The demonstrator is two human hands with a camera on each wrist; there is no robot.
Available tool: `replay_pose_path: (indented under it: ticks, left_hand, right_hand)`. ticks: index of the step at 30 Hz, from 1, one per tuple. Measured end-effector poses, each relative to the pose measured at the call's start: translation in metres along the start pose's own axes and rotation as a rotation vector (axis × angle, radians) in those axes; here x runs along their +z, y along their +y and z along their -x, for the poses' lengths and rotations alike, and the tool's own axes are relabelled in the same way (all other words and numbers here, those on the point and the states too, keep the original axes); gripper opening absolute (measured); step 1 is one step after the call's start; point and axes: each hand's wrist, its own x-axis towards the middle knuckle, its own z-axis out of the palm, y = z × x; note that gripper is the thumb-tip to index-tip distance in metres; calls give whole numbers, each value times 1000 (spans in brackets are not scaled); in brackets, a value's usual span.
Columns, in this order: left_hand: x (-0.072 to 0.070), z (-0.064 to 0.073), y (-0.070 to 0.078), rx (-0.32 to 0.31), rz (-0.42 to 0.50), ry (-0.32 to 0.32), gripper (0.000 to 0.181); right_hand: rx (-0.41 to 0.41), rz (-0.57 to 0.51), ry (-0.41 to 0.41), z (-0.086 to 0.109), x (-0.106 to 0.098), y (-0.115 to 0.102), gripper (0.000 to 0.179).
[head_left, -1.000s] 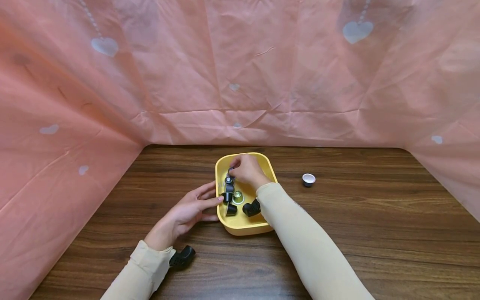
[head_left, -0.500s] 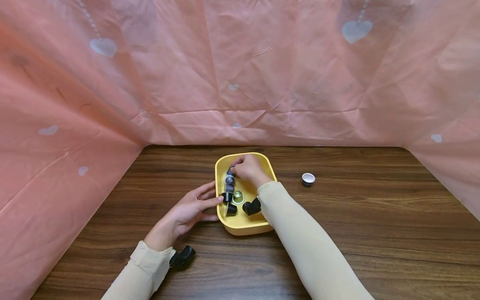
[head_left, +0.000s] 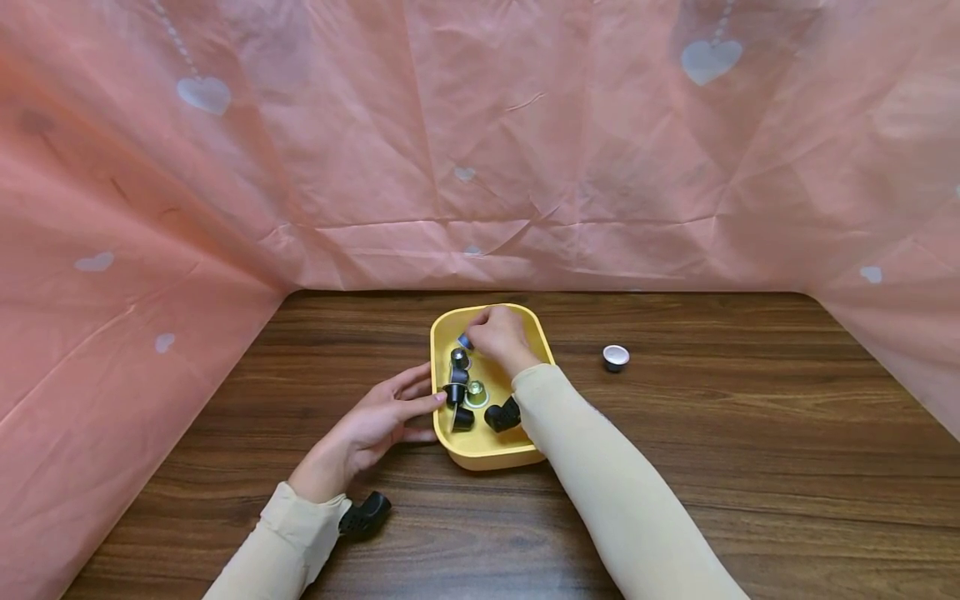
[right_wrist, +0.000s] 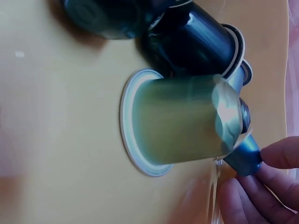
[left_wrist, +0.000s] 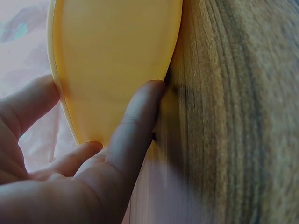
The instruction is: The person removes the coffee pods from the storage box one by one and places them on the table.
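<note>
A yellow tray [head_left: 497,457] with tall sides stands on the table, with several coffee capsules along its left side. My right hand [head_left: 501,337] is inside it and pinches a blue coffee capsule [right_wrist: 244,157] between thumb and fingers, near the far left corner. A green-gold capsule [right_wrist: 180,122] stands on its wide rim on the tray floor. Beside it are dark capsules [right_wrist: 198,44], some tipped over. My left hand [head_left: 382,417] touches the tray's left wall from outside, its thumb at the rim and its fingers [left_wrist: 138,116] extended along the wall.
One more capsule, with a pale lid [head_left: 616,355], lies on the wooden table [head_left: 750,433] to the tray's right. Black wrist mounts show at my right wrist [head_left: 502,415] and left wrist [head_left: 365,515]. Pink cloth [head_left: 510,150] encloses the table's back and sides.
My right hand has shifted slightly right with the blue capsule, apart from the dark capsule below it, which has changed its tilt. My left hand and the tray have stayed put.
</note>
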Motion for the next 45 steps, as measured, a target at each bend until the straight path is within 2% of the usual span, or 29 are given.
replay_pose_path:
  ticks: [8,14,24,31,38,45]
  left_hand:
    - [0,0,0,2,1,1,73]
    - [1,0,0,3,1,3,73]
    - [1,0,0,0,6,-3,72]
    - [1,-1,0,1,4,-1,72]
    - [1,0,-1,4,5,-1,72]
    - [2,0,0,3,6,-2,72]
  right_hand:
    - [4,62,109,-1,-1,1,13]
    - [-17,92,130,-1,-3,3,13]
    - [-75,138,91,2,-4,3,15]
    - [-91,135,51,3,-3,5,16]
    - [-94,176,4,1,-1,6,20]
    - [-95,164,-5,3,-2,6,20]
